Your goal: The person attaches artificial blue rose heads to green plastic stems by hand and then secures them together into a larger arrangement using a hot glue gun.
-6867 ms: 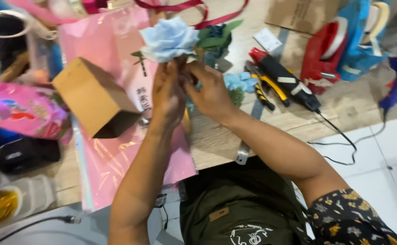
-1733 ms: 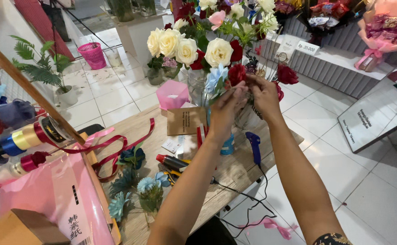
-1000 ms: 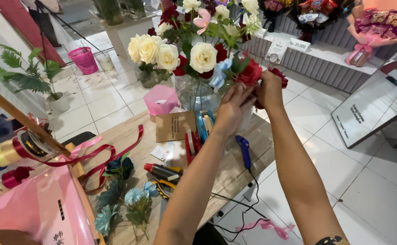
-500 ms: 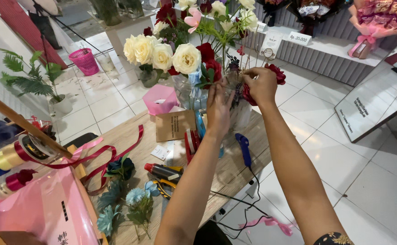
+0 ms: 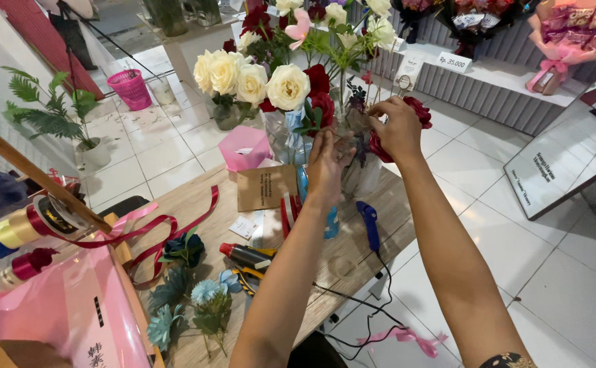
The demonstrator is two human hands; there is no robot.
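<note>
flower arrangement [image 5: 298, 82] stands in a clear vase [image 5: 359, 174] at the far edge of the wooden table [image 5: 352, 252]: cream roses on the left, dark red ones in the middle and right, green stems between; left hand [image 5: 326, 162] is raised in front of the vase with fingers spread and loose, gripping nothing, fingertips near the stems below a red rose; right hand [image 5: 399, 128] is up at the right side of the bunch, fingers curled in among the stems beside a red rose [image 5: 420, 109]; cannot tell if they pinch anything; just left of the vase a pink paper bag [image 5: 243, 146] and a brown card [image 5: 265, 187]; blue glue gun [image 5: 368, 221] lies near the vase base, its cord running off the table edge; nearer, pliers [image 5: 247, 279], blue artificial flowers [image 5: 206, 293], red ribbon [image 5: 168, 228] curling across the wood; pink wrapping sheet [image 5: 59, 313] at bottom left; pink basket [image 5: 132, 87] on the tiled floor beyond.
</note>
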